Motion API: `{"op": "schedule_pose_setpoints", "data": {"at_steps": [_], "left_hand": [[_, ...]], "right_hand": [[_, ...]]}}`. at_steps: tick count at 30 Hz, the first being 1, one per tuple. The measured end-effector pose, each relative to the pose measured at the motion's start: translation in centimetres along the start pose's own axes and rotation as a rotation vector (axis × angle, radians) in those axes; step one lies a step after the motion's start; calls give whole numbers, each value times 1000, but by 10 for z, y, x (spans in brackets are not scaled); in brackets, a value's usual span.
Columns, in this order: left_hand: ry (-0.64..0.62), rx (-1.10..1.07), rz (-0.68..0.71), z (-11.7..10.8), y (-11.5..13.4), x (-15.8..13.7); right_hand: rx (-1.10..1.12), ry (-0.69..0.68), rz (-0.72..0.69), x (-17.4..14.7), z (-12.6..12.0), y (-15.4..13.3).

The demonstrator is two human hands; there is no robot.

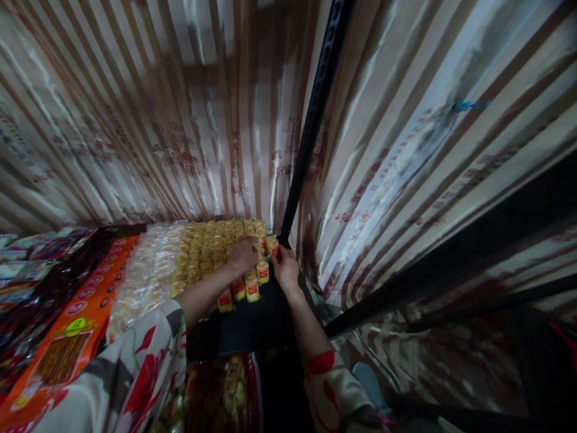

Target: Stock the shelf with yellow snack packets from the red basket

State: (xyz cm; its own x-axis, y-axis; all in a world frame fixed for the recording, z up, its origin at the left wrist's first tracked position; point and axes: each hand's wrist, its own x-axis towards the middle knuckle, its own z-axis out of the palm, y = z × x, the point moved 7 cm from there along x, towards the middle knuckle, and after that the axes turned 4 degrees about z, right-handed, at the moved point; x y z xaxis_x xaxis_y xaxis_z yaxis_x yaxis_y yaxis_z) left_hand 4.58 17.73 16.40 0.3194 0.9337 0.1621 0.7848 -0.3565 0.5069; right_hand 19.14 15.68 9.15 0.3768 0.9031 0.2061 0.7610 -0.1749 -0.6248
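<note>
Rows of small yellow snack packets (195, 251) with red labels stand close together on a black shelf (252, 328). My right hand (285, 267) pinches one yellow snack packet (272, 245) at the right end of the rows, near the black post. Over the right part of the rows, my left hand (243, 255) reaches in with its fingers curled against the packets. Its fingertips are partly hidden, so I cannot make out whether it grips one. A single labelled packet (262, 272) stands just below and between the two hands.
Clear-wrapped white packets (151, 264), an orange snack bag (74, 331) and dark packages (42, 313) lie to the left. Below the shelf, a red crate (256, 391) holds more yellow packets. A black upright post (311, 120) and striped plastic sheeting (216, 108) stand behind.
</note>
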Motion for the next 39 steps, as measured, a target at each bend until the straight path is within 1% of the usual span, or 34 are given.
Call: {"op": "schedule_pose_setpoints", "data": {"at_steps": [5, 11, 15, 18, 23, 34, 39], "left_hand": [[-36, 42, 21, 13, -6, 3], [-26, 52, 92, 18, -6, 5], [-21, 73, 118, 18, -5, 4], [-11, 82, 140, 17, -3, 3], [4, 72, 158, 17, -3, 3], [-34, 84, 153, 17, -3, 3], [12, 59, 185, 10, 3, -4]], "right_hand": [[21, -64, -10, 5, 17, -3], [83, -83, -31, 6, 23, 0], [121, -70, -56, 3, 23, 1], [140, -52, -103, 0, 23, -1], [180, 33, -136, 0, 23, 1], [181, 16, -199, 4, 34, 4], [238, 66, -151, 3, 36, 11]]}}
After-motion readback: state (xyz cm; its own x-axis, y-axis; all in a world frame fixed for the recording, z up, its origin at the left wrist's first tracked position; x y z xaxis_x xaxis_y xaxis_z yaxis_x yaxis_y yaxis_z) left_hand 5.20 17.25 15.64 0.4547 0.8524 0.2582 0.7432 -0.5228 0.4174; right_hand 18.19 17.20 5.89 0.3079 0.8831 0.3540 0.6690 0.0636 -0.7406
